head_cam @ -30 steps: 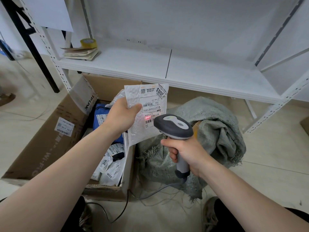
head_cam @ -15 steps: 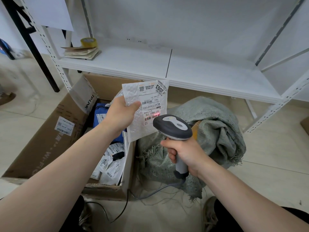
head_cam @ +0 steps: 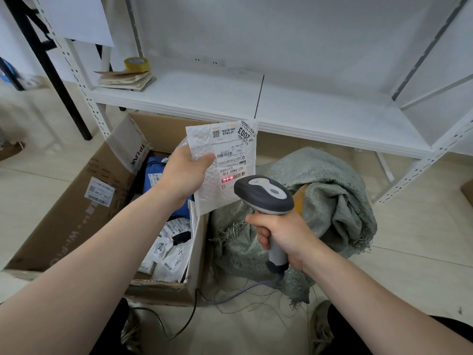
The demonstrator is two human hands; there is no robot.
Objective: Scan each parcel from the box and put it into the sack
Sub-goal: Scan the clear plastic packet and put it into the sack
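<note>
My left hand (head_cam: 185, 172) grips a white bubble mailer parcel (head_cam: 225, 160) upright, label facing me, above the right edge of the cardboard box (head_cam: 76, 213). My right hand (head_cam: 280, 237) holds a grey barcode scanner (head_cam: 263, 194) by its handle, its head just below and right of the label. A red scan line glows on the lower barcode. Inside the box lie a blue parcel (head_cam: 156, 175) and several white labelled parcels (head_cam: 169, 249). The grey-green woven sack (head_cam: 330, 196) slumps on the floor right of the box, behind the scanner.
A white metal shelf (head_cam: 281, 108) runs across behind, low over box and sack, holding a tape roll (head_cam: 137, 64) and a stack of papers (head_cam: 125, 80). The scanner cable (head_cam: 230, 295) trails on the tiled floor. My shoe (head_cam: 320, 329) is near the sack's front edge.
The parcel has shifted slightly in my left hand, and the red scan line, off half a second ago, is lit on the lower barcode again. The scanner stayed almost still.
</note>
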